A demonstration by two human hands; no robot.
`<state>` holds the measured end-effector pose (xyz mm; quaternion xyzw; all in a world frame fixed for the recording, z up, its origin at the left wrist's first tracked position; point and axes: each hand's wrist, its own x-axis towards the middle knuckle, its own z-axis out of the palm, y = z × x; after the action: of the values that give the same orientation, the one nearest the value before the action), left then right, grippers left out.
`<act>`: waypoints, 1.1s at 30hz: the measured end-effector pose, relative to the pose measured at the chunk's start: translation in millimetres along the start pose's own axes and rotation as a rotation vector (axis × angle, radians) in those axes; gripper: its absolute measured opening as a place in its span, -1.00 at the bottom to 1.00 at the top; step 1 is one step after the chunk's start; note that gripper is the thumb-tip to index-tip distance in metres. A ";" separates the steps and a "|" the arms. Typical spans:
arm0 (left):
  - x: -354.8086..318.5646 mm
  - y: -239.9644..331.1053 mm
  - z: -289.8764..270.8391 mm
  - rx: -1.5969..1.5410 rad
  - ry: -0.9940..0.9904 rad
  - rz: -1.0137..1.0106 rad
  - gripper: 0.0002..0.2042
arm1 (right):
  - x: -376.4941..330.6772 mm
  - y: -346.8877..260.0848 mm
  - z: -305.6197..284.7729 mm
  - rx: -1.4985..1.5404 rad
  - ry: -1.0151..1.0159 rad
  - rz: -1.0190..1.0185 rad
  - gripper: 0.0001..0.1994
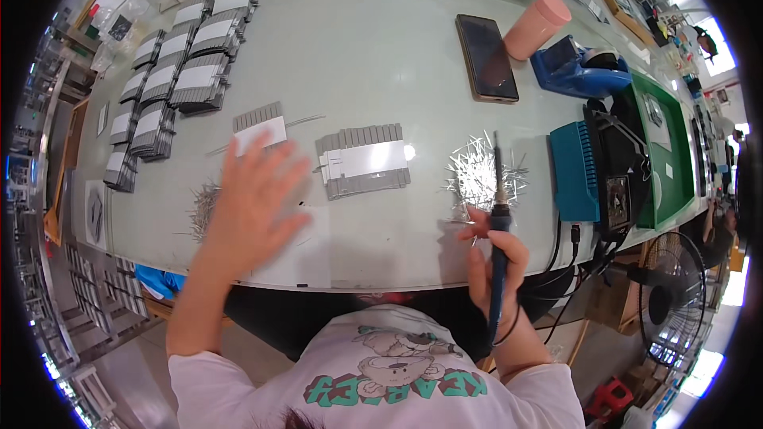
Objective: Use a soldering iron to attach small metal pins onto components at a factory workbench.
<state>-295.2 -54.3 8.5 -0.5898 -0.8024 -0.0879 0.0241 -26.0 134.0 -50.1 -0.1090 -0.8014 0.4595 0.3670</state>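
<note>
My left hand (258, 195), blurred by motion, hovers with fingers spread over the left part of the table. Just beyond its fingertips lies a flat grey slatted piece (256, 117) with a white strip and thin wires sticking out at its sides. A heap of thin grey wires (204, 210) lies left of that hand, partly covered by it. My right hand (497, 258) grips a dark-handled soldering iron (499, 230), its tip pointing away from me. Behind the iron lies a pile of short silvery pins (473, 171). Between my hands sits a stack of grey slatted pieces (366, 160) with a white band.
Several stacks of banded grey pieces (187, 56) stand at the far left. To the right are a phone (487, 58), a pink cylinder (538, 25), a blue tape dispenser (580, 71), a teal box (574, 173) with cables and a green tray (675, 155).
</note>
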 end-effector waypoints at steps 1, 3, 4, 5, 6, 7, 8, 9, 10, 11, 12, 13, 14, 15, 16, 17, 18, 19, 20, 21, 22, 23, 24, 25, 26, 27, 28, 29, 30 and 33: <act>-7.9 15.6 -0.4 -0.104 -0.019 0.098 -0.38 | 5.9 -1.5 -8.1 -0.089 -0.038 -0.108 -0.62; -25.0 42.0 4.0 -0.207 -0.037 0.186 -0.42 | 28.5 -6.1 -21.3 -0.243 -0.008 -0.088 -0.59; -31.8 52.5 9.8 -0.297 -0.006 0.228 -0.47 | 48.0 -7.7 -25.3 -0.354 0.022 -0.074 -0.55; -32.3 61.9 14.0 -0.394 0.033 0.287 -0.52 | 67.4 -9.1 -33.7 -0.472 -0.008 -0.124 -0.55; -39.1 67.1 20.9 -0.370 0.034 0.266 -0.52 | 86.4 4.4 -31.2 -0.545 -0.051 -0.186 -0.55; -43.6 71.7 25.7 -0.417 0.085 0.269 -0.57 | 103.1 19.2 -32.6 -0.611 -0.124 -0.211 -0.53; -46.0 75.3 29.9 -0.465 0.135 0.276 -0.61 | 117.1 32.7 -35.2 -0.679 -0.195 -0.233 -0.51; -46.8 78.7 33.9 -0.500 0.167 0.248 -0.66 | 129.9 39.1 -36.8 -0.738 -0.233 -0.202 -0.53; -48.5 79.6 35.0 -0.488 0.164 0.240 -0.66 | 139.5 45.6 -37.0 -0.791 -0.271 -0.169 -0.55; -49.2 78.7 36.0 -0.500 0.194 0.218 -0.66 | 146.7 53.2 -37.4 -0.804 -0.262 -0.186 -0.56; -50.4 76.5 35.6 -0.514 0.224 0.197 -0.66 | 150.7 53.0 -38.9 -0.846 -0.280 -0.127 -0.55; -51.8 72.7 35.0 -0.503 0.226 0.186 -0.66 | 153.4 54.6 -38.5 -0.808 -0.290 -0.049 -0.55; -52.9 68.4 34.4 -0.471 0.229 0.169 -0.65 | 155.1 56.0 -39.1 -0.775 -0.300 0.031 -0.54; -51.8 65.0 34.0 -0.443 0.233 0.157 -0.64 | 156.0 56.4 -40.7 -0.771 -0.301 0.026 -0.54; -49.9 61.9 33.1 -0.440 0.231 0.150 -0.64 | 154.3 57.0 -40.7 -0.763 -0.264 -0.061 -0.55; -44.2 58.0 31.5 -0.419 0.219 0.125 -0.60 | 152.0 54.9 -40.7 -0.758 -0.224 -0.144 -0.55; -36.1 53.9 30.1 -0.401 0.208 0.103 -0.56 | 147.2 49.1 -39.6 -0.760 -0.227 -0.142 -0.55; -25.5 51.6 27.8 -0.410 0.203 0.102 -0.56 | 138.7 36.3 -35.4 -0.674 -0.202 -0.228 -0.57; -11.7 51.1 26.9 -0.392 0.167 0.089 -0.50 | 127.3 26.6 -31.3 -0.587 -0.179 -0.314 -0.59; 2.0 50.2 28.0 -0.375 0.132 0.077 -0.43 | 111.1 24.9 -27.4 -0.433 -0.214 -0.239 -0.62; 20.7 53.0 29.0 -0.402 0.133 0.102 -0.43 | 92.7 17.0 -33.9 -0.309 -0.231 -0.153 -0.64; 33.1 51.2 32.2 -0.339 0.108 0.106 -0.36 | 79.7 14.0 -31.9 -0.297 -0.284 -0.203 -0.63; 44.3 49.3 34.8 -0.275 0.085 0.109 -0.29 | 62.9 13.9 -24.9 -0.220 -0.215 -0.149 -0.59; 55.9 48.3 37.2 -0.238 0.045 0.121 -0.29 | 47.3 9.4 -27.0 -0.220 -0.227 -0.073 -0.62; 61.3 46.8 37.7 -0.239 0.048 0.127 -0.29 | 35.1 5.3 -28.2 -0.215 -0.237 -0.003 -0.65; 65.5 45.5 37.4 -0.201 -0.019 0.138 -0.29 | 26.4 0.3 -27.8 -0.225 -0.256 0.022 -0.66; 72.1 45.3 38.6 -0.167 -0.082 0.158 -0.29 | 19.1 -3.7 -29.4 -0.245 -0.270 0.050 -0.67; 75.1 46.0 39.7 -0.168 -0.069 0.171 -0.29 | 10.0 2.6 -29.8 -0.152 -0.341 0.150 -0.67; 73.3 45.6 40.7 -0.161 -0.103 0.156 -0.29 | 5.6 0.6 -27.2 -0.178 -0.327 0.098 -0.65; 67.1 46.7 41.7 -0.159 -0.120 0.144 -0.29 | 1.5 -2.4 -26.3 -0.290 -0.372 0.035 -0.65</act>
<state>-268.4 29.5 -17.7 -0.6501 -0.7485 -0.1138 -0.0646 -8.6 150.8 -39.3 -0.0878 -0.9109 0.3579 0.1857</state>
